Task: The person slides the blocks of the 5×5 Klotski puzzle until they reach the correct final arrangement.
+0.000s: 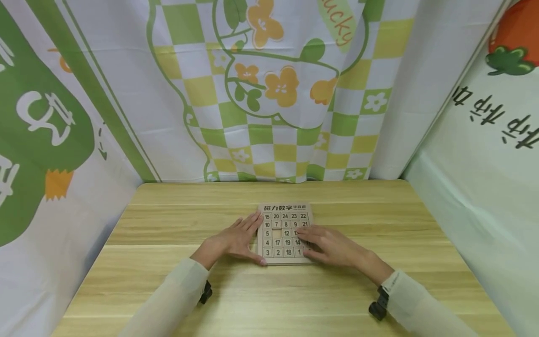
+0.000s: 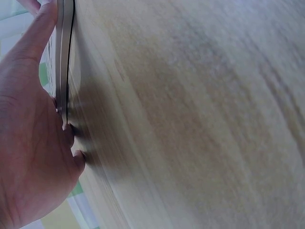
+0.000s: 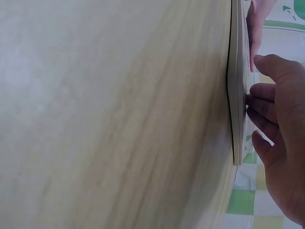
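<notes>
A wooden number sliding puzzle [image 1: 278, 252] lies flat on the table, with numbered square tiles in a frame and dark lettering along its top. One bare square shows among the tiles, left of 12. My left hand [image 1: 237, 238] rests along the puzzle's left side, fingers extended at the upper edge and thumb at the lower left corner. In the left wrist view the left hand [image 2: 33, 129] lies against the board's edge. My right hand [image 1: 334, 245] is over the right-hand tiles, fingertips on or just above them, covering some numbers. The right wrist view shows the right hand [image 3: 286, 129] with loosely bent fingers.
The light wood-grain table [image 1: 168, 220] reaches back to a green and yellow checked curtain [image 1: 261, 135]. Printed white cloths hang at the left [image 1: 113, 206] and right [image 1: 476, 187]. A dark wrist camera [image 1: 377, 304] sits on the right sleeve.
</notes>
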A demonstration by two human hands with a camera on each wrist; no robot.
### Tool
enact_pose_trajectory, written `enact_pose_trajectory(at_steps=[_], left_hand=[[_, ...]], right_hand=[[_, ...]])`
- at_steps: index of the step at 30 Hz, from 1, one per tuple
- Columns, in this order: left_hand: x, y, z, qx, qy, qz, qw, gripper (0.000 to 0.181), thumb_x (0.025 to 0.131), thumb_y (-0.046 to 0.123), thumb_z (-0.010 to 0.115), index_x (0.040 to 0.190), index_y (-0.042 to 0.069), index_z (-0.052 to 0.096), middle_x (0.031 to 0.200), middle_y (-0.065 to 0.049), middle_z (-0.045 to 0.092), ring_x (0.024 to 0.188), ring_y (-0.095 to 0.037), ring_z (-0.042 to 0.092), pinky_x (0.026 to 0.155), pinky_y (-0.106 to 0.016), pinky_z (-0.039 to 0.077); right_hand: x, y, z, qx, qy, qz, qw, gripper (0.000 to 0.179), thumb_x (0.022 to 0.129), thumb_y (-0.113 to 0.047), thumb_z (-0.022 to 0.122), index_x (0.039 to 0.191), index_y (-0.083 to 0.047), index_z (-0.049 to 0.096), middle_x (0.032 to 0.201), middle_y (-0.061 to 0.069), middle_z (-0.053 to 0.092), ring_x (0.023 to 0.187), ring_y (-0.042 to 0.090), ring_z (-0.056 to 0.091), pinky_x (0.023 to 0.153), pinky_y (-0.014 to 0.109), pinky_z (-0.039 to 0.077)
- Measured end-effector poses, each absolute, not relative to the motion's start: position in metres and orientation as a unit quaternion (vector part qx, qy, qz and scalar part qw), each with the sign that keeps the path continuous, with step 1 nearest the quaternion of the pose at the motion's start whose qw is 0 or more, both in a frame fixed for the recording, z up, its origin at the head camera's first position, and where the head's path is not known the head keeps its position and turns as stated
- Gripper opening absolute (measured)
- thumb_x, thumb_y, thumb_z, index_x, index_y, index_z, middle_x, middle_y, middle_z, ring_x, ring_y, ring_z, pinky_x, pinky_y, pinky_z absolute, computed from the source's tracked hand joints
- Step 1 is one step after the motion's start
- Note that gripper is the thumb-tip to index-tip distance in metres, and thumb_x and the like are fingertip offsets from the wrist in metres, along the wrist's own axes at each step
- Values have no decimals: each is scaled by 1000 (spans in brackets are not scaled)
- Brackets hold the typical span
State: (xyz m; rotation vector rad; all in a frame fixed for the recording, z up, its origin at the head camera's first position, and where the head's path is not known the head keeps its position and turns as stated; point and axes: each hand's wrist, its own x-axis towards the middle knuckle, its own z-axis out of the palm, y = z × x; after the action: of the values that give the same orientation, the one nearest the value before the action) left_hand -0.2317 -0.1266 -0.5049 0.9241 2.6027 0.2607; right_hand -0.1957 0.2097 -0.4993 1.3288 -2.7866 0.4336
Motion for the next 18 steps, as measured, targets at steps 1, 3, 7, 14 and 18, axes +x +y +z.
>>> enact_pose_trajectory(at_steps=[1, 3, 7, 14, 18], left_hand=[[-232, -127, -505, 327, 922, 93, 183, 136, 81, 78, 74, 170, 5, 2, 178, -15, -7, 165, -32, 1, 134, -54, 10], [-232, -127, -505, 328, 922, 94, 185, 136, 82, 79, 74, 170, 5, 2, 178, -15, -7, 165, -32, 0, 134, -54, 9], [-231, -127, -504, 326, 922, 97, 186, 135, 82, 78, 74, 170, 5, 3, 178, -15, -6, 165, -32, 1, 133, -54, 9], [-231, -127, -506, 327, 922, 100, 181, 135, 82, 78, 74, 170, 5, 2, 178, -14, -7, 165, -31, 1, 133, -54, 10], [-232, -127, -506, 328, 922, 101, 181, 135, 82, 79, 73, 170, 5, 1, 178, -13, -7, 165, -30, 1, 134, -53, 9]], right_hand=[[-196, 209, -499, 426, -894, 138, 12, 53, 105, -34, 67, 147, -2, 61, 155, 16, 57, 142, 40, 55, 118, 58, 45], [-196, 208, -499, 428, -893, 139, 13, 53, 105, -35, 67, 146, -2, 62, 155, 16, 57, 141, 40, 55, 117, 58, 45], [-196, 201, -501, 429, -892, 144, 10, 54, 104, -38, 67, 146, -3, 62, 156, 15, 57, 143, 39, 54, 119, 58, 43], [-196, 186, -505, 420, -893, 160, 2, 57, 105, -42, 65, 148, -5, 61, 158, 13, 55, 145, 37, 52, 122, 58, 40], [-195, 182, -507, 415, -895, 167, 10, 56, 106, -42, 64, 147, -4, 62, 156, 14, 56, 144, 37, 53, 121, 58, 41]])
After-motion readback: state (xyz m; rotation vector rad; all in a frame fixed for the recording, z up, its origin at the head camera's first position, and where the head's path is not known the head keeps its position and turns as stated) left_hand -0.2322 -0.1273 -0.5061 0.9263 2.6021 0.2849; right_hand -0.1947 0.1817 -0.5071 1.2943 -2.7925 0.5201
